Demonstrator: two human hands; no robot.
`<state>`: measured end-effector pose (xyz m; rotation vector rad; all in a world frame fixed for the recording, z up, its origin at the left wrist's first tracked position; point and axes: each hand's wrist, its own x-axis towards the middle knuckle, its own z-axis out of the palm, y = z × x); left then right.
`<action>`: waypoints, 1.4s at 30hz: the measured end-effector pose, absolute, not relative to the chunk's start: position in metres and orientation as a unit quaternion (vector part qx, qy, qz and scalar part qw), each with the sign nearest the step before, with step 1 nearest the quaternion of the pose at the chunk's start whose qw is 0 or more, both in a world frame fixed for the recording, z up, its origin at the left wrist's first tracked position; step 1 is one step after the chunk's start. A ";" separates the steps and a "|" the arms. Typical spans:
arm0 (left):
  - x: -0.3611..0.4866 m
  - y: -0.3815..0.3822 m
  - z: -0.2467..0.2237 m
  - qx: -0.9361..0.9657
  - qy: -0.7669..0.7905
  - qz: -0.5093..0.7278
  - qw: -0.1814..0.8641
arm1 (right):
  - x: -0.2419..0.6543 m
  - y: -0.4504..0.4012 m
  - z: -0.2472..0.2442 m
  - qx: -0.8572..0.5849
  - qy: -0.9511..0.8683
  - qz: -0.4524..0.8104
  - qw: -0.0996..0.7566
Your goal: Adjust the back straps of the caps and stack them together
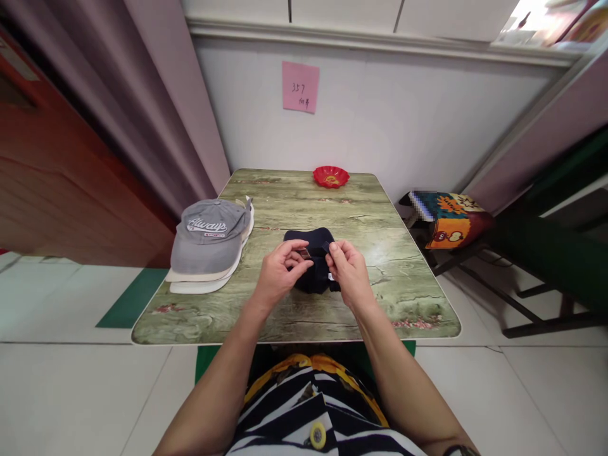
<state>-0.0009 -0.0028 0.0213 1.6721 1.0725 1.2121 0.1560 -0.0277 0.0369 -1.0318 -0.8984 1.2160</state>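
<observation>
A dark navy baseball cap lies on the table in front of me, its brim pointing toward the wall. My left hand pinches a small metal buckle at the cap's back strap between thumb and fingers. With thumb and index finger, my right hand grips the dark end of the strap. A small white label shows by the right fingers. Part of the cap is hidden behind both hands. To the left, a grey cap with "Always" lettering is stacked on lighter caps.
The wood-patterned table has rounded corners and stands against a white wall. A red scalloped dish sits near its far edge. A pink note is stuck to the wall. At the right, a stool holds a colourful patterned cloth.
</observation>
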 end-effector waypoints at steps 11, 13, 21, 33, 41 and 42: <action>0.001 -0.005 0.026 0.700 0.446 0.484 0.278 | 0.161 -0.029 0.034 -0.421 -0.326 0.600 0.598; 0.000 -0.006 0.024 0.713 0.457 0.475 0.238 | 0.160 -0.030 0.034 -0.412 -0.332 0.602 0.598; -0.004 -0.001 0.019 0.769 0.449 0.433 0.138 | 0.156 -0.020 0.030 -0.460 -0.411 0.514 0.596; -0.008 0.003 0.017 0.597 0.402 0.531 0.447 | 0.148 -0.018 0.036 -0.469 -0.388 0.544 0.578; -0.002 0.004 0.012 0.548 0.369 0.542 0.519 | 0.141 -0.016 0.040 -0.497 -0.414 0.519 0.558; -0.002 0.004 0.011 0.555 0.368 0.538 0.517 | 0.140 -0.016 0.039 -0.499 -0.419 0.516 0.556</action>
